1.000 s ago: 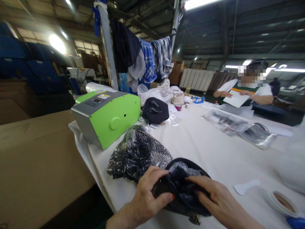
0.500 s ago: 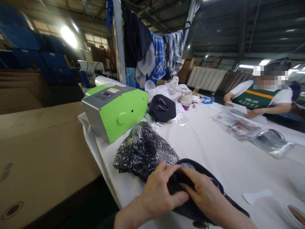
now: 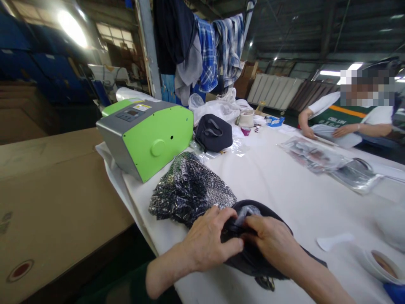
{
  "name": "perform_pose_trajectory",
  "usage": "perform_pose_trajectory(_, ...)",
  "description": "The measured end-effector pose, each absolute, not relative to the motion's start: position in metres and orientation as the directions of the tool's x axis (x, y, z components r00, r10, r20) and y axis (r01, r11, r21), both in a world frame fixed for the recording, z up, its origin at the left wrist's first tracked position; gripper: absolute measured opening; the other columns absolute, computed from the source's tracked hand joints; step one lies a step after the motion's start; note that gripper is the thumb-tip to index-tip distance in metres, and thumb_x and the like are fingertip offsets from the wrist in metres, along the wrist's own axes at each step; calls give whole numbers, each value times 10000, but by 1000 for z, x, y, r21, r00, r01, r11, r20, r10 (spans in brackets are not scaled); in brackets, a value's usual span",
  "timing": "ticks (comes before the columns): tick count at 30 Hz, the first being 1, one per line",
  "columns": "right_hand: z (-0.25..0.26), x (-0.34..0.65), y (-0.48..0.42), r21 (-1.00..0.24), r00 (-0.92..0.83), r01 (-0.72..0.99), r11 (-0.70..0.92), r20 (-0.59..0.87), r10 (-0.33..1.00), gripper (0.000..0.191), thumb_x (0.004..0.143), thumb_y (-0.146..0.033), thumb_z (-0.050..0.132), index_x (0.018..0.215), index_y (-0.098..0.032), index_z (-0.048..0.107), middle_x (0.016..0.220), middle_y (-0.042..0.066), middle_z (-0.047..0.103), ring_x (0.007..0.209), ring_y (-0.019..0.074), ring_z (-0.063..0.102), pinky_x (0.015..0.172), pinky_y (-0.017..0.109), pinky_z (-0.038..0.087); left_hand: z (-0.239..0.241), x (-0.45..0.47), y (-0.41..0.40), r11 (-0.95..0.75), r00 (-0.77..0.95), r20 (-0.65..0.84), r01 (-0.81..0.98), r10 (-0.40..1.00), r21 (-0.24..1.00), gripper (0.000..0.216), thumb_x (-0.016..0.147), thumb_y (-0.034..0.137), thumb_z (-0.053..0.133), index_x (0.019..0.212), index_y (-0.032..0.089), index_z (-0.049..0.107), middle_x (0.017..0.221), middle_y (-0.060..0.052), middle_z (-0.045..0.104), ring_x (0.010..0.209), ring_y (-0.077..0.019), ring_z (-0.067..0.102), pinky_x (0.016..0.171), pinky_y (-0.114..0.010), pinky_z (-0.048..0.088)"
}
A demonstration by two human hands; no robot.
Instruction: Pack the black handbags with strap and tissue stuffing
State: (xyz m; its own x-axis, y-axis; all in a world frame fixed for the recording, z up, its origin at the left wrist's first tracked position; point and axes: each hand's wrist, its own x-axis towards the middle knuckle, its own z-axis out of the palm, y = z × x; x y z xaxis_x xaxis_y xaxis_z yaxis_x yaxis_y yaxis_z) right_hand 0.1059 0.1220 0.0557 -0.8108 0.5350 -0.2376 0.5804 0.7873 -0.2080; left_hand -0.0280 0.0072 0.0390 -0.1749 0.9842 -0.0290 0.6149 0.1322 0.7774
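Dark cap [image 3: 253,257] lies at the desk's [image 3: 284,190] near edge; left hand [image 3: 207,240] and right hand [image 3: 272,242] pinch its crumpled stuffing paper [image 3: 245,211], pressing down to steady it.

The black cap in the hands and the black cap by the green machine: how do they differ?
The near cap is gripped by the left hand and right hand, with plastic at its opening. The far cap lies untouched, dome up, on clear wrap beside the green machine. Both are black.

both hands [image 3: 240,245] pinching dark bag [image 3: 253,257], green machine [image 3: 148,137] behind
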Motion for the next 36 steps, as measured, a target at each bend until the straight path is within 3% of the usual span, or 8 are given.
perform_pose_trajectory(2,53,103,123,-149,-792,602,785,-237,563,159,785,-154,535,811,-179,690,773,88,711,788,265,660,673,329,439,36,-26,9,105,-175,10,637,985,764,307,779,321,588,1056,209,518,937,-44,525,918,-233,512,855,-409,436)
perform_pose_trajectory(6,50,102,126,-191,-806,588,786,-221,549,199,806,-190,536,904,-206,708,831,83,734,823,259,674,693,317,455,37,-25,14,-40,-87,148,721,985,692,328,794,309,574,1096,191,520,1038,-78,497,1002,-233,490,920,-397,413)
perform_pose_trajectory(12,51,110,125,-314,-836,549,775,-190,515,235,833,-182,515,1012,-199,667,948,65,726,878,230,670,758,299,460,49,-34,25,-159,105,153,900,983,406,399,828,459,535,1132,201,533,1107,-121,488,1041,-300,498,884,-494,426)
perform_pose_trajectory(16,52,114,124,-309,-794,606,733,-198,574,108,828,-186,501,860,-172,603,835,73,714,783,247,670,673,313,456,48,-39,26,-309,269,184,919,945,244,376,891,499,420,1071,211,582,1137,-144,493,1096,-287,486,875,-449,442)
perform_pose_trajectory(19,48,115,125,-286,-778,628,724,-214,591,91,833,-194,475,743,-197,492,707,57,673,671,230,649,600,300,430,50,-40,27,-303,286,122,940,951,158,438,914,525,333,1043,198,594,1134,-169,512,1086,-293,497,834,-475,457)
perform_pose_trajectory(25,41,115,123,-330,-798,599,730,-172,578,133,861,-173,396,753,-198,469,618,33,616,551,185,596,525,272,382,59,-43,37,-348,394,-162,902,905,254,584,917,567,189,975,172,616,962,-158,596,1167,-334,450,805,-537,468)
perform_pose_trajectory(31,70,149,121,-520,-873,398,756,39,487,206,922,-251,398,951,-233,602,836,21,668,742,155,627,661,264,465,53,-52,38,-283,338,-107,894,935,347,610,856,650,306,1099,158,570,1174,-192,516,1087,-338,521,861,-544,451)
perform_pose_trajectory(36,70,200,124,-487,-830,365,794,216,514,150,882,-267,513,975,-258,631,989,43,633,918,168,598,793,282,498,53,-52,28,-351,355,59,861,933,368,641,749,670,523,1157,177,556,1343,-214,374,1159,-380,451,907,-558,426)
